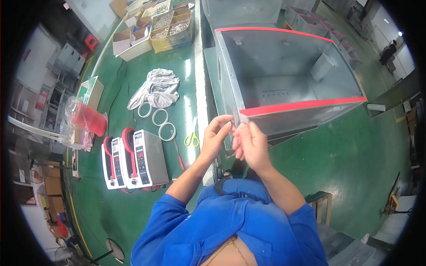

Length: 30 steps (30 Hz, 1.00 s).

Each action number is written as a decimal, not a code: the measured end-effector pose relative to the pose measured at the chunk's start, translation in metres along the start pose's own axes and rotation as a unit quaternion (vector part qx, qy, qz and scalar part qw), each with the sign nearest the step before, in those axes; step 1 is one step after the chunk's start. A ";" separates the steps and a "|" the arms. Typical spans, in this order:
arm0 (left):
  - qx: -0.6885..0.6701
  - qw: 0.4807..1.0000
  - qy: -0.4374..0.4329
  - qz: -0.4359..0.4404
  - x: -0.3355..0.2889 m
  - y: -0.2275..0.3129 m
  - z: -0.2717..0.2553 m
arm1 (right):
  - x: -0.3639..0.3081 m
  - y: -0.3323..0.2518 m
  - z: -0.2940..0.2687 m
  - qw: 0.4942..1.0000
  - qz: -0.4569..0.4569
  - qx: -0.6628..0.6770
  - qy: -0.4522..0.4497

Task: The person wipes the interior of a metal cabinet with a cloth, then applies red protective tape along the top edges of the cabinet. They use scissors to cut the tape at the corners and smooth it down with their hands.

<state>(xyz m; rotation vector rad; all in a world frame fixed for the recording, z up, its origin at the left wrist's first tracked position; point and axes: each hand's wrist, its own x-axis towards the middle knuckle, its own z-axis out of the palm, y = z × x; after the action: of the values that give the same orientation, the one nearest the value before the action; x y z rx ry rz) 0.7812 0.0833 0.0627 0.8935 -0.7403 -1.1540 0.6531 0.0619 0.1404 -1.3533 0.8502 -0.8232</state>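
A grey sheet-metal box [284,75] stands in front of me with its open side up, and red tape [306,103] runs along its near rim. My left hand [216,136] is at the near left corner of the box, thumb and forefinger drawn together. Beside it, my right hand [252,145] pinches close to the same corner, the other fingers curled. A small pale grey piece [242,119] shows at the right fingertips, against the end of the red tape. Whether the left fingertips also hold it, I cannot tell.
On the green bench to my left are two tape dispensers [151,157], several pale tape rolls [167,131], yellow-green scissors [191,139] and a grey cloth [157,88]. Bins of small metal parts [171,37] stand farther back. More metal boxes [310,22] are behind.
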 end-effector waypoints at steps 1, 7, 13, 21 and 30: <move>-0.001 1.000 0.008 -0.001 -0.001 -0.004 -0.001 | 0.000 -0.001 0.002 1.000 0.009 -0.016 -0.021; -0.005 1.000 0.003 -0.010 -0.004 -0.004 0.000 | -0.002 0.014 -0.005 0.999 -0.030 0.001 -0.032; -0.021 1.000 -0.009 -0.005 -0.005 -0.004 -0.007 | 0.001 0.009 -0.029 0.998 0.000 0.042 0.052; -0.009 1.000 0.011 -0.022 -0.006 -0.012 -0.004 | 0.007 0.026 -0.024 0.995 -0.064 0.034 0.072; -0.007 0.999 0.007 -0.039 -0.010 -0.018 -0.007 | 0.008 0.026 -0.014 0.993 -0.106 -0.022 0.053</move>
<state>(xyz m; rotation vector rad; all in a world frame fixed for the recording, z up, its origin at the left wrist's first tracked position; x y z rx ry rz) 0.7767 0.0917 0.0436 0.9242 -0.6898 -1.2195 0.6443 0.0498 0.1136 -1.4661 0.8196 -1.0543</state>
